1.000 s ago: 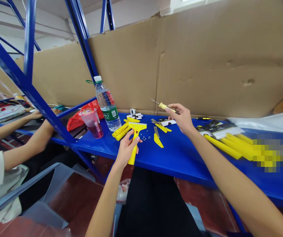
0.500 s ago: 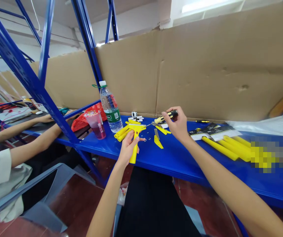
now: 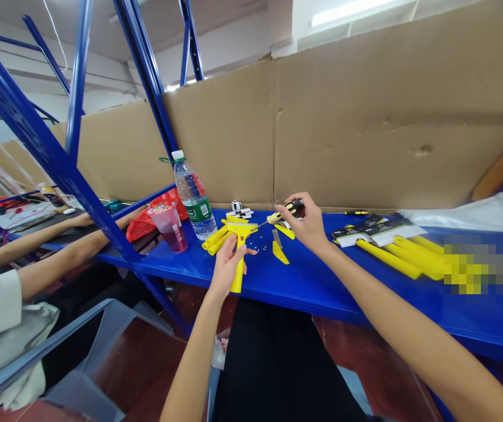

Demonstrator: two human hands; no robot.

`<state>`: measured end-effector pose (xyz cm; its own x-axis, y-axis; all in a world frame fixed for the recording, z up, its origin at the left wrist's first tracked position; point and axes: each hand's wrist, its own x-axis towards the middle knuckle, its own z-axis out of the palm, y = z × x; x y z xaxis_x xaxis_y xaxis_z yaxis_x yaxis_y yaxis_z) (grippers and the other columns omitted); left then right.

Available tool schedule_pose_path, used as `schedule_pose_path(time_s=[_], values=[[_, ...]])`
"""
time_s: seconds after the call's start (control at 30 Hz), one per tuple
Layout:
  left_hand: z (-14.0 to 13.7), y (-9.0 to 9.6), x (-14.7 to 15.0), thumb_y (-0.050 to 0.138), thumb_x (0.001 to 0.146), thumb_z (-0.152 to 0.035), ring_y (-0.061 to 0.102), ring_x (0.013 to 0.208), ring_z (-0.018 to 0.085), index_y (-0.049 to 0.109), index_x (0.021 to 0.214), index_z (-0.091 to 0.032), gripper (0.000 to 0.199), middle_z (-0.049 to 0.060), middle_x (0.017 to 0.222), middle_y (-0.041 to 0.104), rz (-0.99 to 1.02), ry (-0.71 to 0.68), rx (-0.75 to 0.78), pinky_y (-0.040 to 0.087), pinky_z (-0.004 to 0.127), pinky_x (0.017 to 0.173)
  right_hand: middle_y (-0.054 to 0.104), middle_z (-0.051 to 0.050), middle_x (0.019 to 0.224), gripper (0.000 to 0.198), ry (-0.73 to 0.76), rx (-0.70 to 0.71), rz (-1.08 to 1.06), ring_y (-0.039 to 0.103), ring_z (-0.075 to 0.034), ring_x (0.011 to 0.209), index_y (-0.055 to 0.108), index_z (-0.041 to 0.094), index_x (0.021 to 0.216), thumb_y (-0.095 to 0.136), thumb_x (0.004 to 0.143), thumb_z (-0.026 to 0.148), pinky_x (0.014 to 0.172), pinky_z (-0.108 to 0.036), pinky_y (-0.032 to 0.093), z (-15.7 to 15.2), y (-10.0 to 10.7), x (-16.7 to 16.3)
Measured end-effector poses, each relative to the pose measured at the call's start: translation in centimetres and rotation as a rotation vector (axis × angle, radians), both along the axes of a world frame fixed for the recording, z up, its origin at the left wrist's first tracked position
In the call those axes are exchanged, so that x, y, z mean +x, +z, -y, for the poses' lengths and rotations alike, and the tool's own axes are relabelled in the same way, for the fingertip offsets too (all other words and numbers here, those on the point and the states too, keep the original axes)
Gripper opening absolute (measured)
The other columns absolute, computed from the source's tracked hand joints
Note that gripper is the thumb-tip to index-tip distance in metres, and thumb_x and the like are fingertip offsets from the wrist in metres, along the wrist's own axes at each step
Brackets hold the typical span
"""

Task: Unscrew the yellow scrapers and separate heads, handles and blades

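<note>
My left hand (image 3: pixel 225 264) is wrapped around the handle of a yellow T-shaped scraper (image 3: pixel 238 275), held upright above the table edge with its wide head at the top. My right hand (image 3: pixel 310 224) grips a yellow-and-black screwdriver (image 3: pixel 276 217). Its shaft points left, and the tip meets the right end of the scraper's head; whether it sits in a screw is too small to tell. Below the screwdriver lies a flat yellow plate (image 3: pixel 280 253) beside a grey blade (image 3: pixel 276 237). Several tiny pieces are scattered near the left fingers.
A water bottle (image 3: pixel 197 205) and a cup of red drink (image 3: pixel 173 230) stand left on the blue table (image 3: pixel 321 281). More yellow handles (image 3: pixel 387 258), black-and-white packaging (image 3: pixel 392 230) and another screwdriver (image 3: pixel 356 213) lie right. Cardboard (image 3: pixel 343 129) walls the back. A co-worker's arms (image 3: pixel 62 258) reach in at left.
My right hand and the screwdriver have shifted slightly left in view, the tip staying at the scraper's head. The whole view has tilted a little; both grips are unchanged.
</note>
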<state>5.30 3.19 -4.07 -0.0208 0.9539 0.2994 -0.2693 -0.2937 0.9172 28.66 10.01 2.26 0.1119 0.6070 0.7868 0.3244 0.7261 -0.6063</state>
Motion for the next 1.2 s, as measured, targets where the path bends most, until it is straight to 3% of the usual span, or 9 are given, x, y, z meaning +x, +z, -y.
schedule_pose_path(time_s=[0.27,0.37,0.57,0.73,0.9,1.1,1.2], values=[[0.2,0.1,-0.1,0.089,0.093,-0.049,0.082,0.103,0.029,0.066,0.150,-0.020,0.068,0.022,0.162,0.064,-0.055,-0.022,0.006,0.050,0.019,0.045,0.068,0.000,0.081,0.050,0.004,0.064,-0.004,0.059,-0.018,0.066,0.062,0.028,0.099,0.082,0.092,0.073,0.065,-0.036,0.053,-0.4,-0.2,0.1],[-0.1,0.0,-0.2,0.090,0.091,-0.049,0.082,0.100,0.028,0.066,0.144,-0.019,0.065,0.022,0.159,0.065,-0.067,0.002,0.008,0.049,0.020,0.043,0.070,0.000,0.082,0.045,0.051,0.059,0.038,0.062,-0.018,0.066,0.064,0.027,0.101,0.085,0.092,0.066,0.066,-0.037,0.056,-0.5,-0.2,0.2],[-0.6,-0.4,-0.4,0.088,0.090,-0.048,0.081,0.092,0.026,0.069,0.131,-0.016,0.055,0.022,0.152,0.067,-0.091,0.051,-0.021,0.048,0.021,0.041,0.082,-0.006,0.109,0.040,0.286,0.054,0.220,0.079,-0.027,0.097,0.061,0.029,0.123,0.082,0.095,0.047,0.087,-0.044,0.064,0.1,0.1,0.3],[-0.6,-0.5,-0.6,0.087,0.091,-0.046,0.082,0.090,0.026,0.070,0.135,-0.014,0.057,0.024,0.148,0.070,-0.134,-0.037,-0.044,0.047,0.022,0.041,0.083,-0.006,0.102,0.024,0.169,0.075,0.256,0.080,-0.028,0.095,0.067,0.028,0.109,0.076,0.101,0.048,0.089,-0.046,0.063,0.4,0.3,0.1],[-0.8,-0.6,-0.7,0.084,0.094,-0.044,0.082,0.090,0.026,0.071,0.136,-0.013,0.054,0.025,0.148,0.070,-0.163,-0.035,-0.054,0.047,0.022,0.043,0.081,-0.007,0.113,0.021,0.248,0.036,0.284,0.076,-0.025,0.090,0.069,0.027,0.118,0.069,0.104,0.043,0.079,-0.041,0.060,0.4,0.4,0.3],[-0.9,-0.8,-0.7,0.085,0.092,-0.040,0.083,0.090,0.027,0.071,0.133,-0.013,0.051,0.024,0.150,0.070,-0.159,-0.044,-0.062,0.047,0.021,0.042,0.081,-0.008,0.109,0.018,0.219,0.107,0.360,0.075,-0.028,0.099,0.075,0.026,0.105,0.070,0.105,0.044,0.091,-0.047,0.060,0.4,0.8,0.6],[-0.8,-0.8,-0.7,0.085,0.092,-0.040,0.083,0.089,0.026,0.071,0.134,-0.013,0.052,0.025,0.150,0.069,-0.160,-0.043,-0.062,0.047,0.021,0.042,0.082,-0.009,0.114,0.020,0.221,0.058,0.324,0.076,-0.029,0.102,0.073,0.026,0.114,0.069,0.105,0.044,0.093,-0.048,0.061,0.1,0.7,0.6]])
